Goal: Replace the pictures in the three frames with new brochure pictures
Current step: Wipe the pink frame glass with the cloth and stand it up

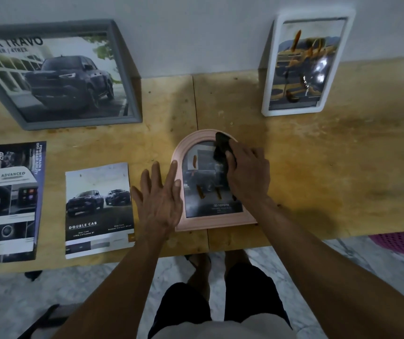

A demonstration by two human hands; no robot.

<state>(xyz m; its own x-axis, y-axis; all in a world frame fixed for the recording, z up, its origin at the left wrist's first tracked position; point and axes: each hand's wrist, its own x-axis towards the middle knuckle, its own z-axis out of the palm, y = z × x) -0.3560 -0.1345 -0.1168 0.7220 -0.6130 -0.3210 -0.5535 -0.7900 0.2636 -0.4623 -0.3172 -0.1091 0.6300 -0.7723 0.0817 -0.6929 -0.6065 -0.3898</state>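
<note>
A pink arched frame (196, 222) lies flat on the wooden table (318, 167), with a dark car picture marked TOYOTA under its glass. My left hand (159, 199) rests flat with straight fingers on the frame's left edge. My right hand (247, 172) grips a dark cloth (221, 145) on the upper right of the glass. A grey frame (122, 69) with a pickup-truck picture leans on the wall at the back left. A white frame (268, 104) with a yellow car picture leans at the back right.
Two brochure sheets lie on the table's left side: a "DOUBLE CAB" page (98, 209) and an "ADVANCED" page (8, 201). A pink basket (399, 243) shows below the table's right edge. My legs and feet (210, 270) stand at the table's front edge.
</note>
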